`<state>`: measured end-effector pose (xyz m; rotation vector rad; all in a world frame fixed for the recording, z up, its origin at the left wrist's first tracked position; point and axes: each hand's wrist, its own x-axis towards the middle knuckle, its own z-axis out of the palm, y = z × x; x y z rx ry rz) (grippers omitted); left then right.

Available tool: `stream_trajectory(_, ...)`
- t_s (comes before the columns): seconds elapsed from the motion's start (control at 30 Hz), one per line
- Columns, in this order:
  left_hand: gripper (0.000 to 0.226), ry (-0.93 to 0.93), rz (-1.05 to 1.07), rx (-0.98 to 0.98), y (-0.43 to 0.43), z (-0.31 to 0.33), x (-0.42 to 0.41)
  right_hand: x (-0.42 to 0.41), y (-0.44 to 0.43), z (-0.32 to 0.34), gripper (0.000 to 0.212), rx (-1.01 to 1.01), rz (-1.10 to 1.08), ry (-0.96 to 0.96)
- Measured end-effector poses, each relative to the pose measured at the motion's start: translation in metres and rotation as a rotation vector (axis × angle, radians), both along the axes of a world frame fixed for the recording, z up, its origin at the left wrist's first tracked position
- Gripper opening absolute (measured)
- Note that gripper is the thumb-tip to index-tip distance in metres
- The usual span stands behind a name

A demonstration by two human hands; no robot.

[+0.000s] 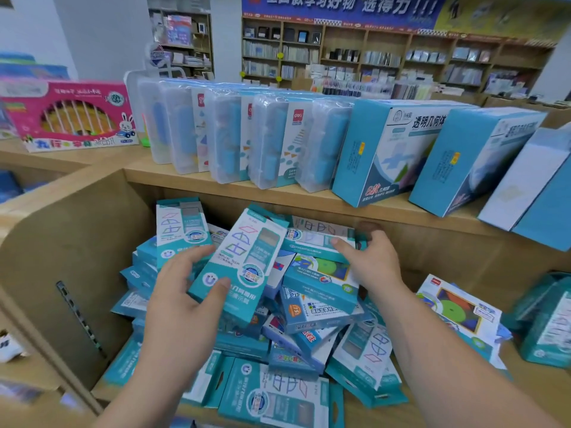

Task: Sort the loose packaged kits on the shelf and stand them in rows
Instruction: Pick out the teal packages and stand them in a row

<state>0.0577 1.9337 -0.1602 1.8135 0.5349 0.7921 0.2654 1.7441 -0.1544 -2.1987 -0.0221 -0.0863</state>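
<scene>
sorting step: early, by my judgement; most kits lie in a loose heap on the lower shelf, and only one standing kit is upright, at the back left.
left grip: clenched on a teal kit, thumb on its printed face, fingers round its left edge.
right grip: grasping a flat kit at the back of the heap, thumb on top, fingers curled over its far side.
where: the teal kit is over the heap's left half, just beside the standing kit (whether its lower end touches the kits beneath, i cannot tell).
heading: its long axis runs from lower left to upper right, leaning; the top end points up toward the shelf's back, face toward the camera.
risk: pulling the flat kit free could make its neighbours slide forward, since they overlap at odd angles; the standing kit, propped by little, may topple if bumped; a green-disc kit could get mixed into the wrong row.
</scene>
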Motion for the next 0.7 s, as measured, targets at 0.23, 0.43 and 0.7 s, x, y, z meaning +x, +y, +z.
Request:
stream_trajectory(0.23,0.033,-0.079,-0.078,-0.439,-0.006,0.002,-0.008,-0.016,-0.010,0.000,0.033,0.585,0.012,-0.137)
stream_trajectory(0.43,0.037,-0.109,-0.236,-0.727,-0.027,0.004,-0.005,-0.036,-0.060,0.008,0.070,0.958,-0.134,-0.045)
stream_trajectory(0.7,0.064,-0.078,-0.502,-0.896,-0.092,0.016,0.003,-0.058,-0.156,0.024,0.016,1.140,-0.208,-0.050)
